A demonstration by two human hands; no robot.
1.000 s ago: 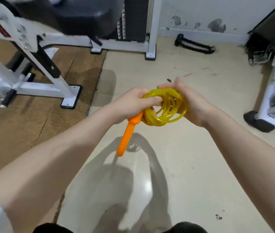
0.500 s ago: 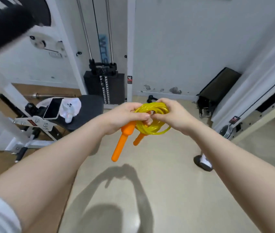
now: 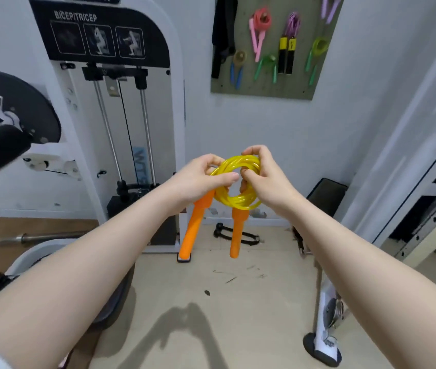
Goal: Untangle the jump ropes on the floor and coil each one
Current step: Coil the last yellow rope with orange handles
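We are holding one yellow coil (image 3: pixel 238 182) at chest height between both hands, our left hand (image 3: pixel 200 179) pinching its left side and our right hand (image 3: pixel 267 177) curling round its right, equally near. Two orange handles (image 3: pixel 194 227) are hanging straight down below. Farther off, six or so coiled ropes are hanging on the wall board (image 3: pixel 302 83)

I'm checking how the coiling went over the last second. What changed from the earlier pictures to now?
The view rose from the floor to the wall and pegboard. A second orange handle came into sight; now both hang below the yellow coil, the other handle beside it. Left hand and right hand kept gripping the coil.
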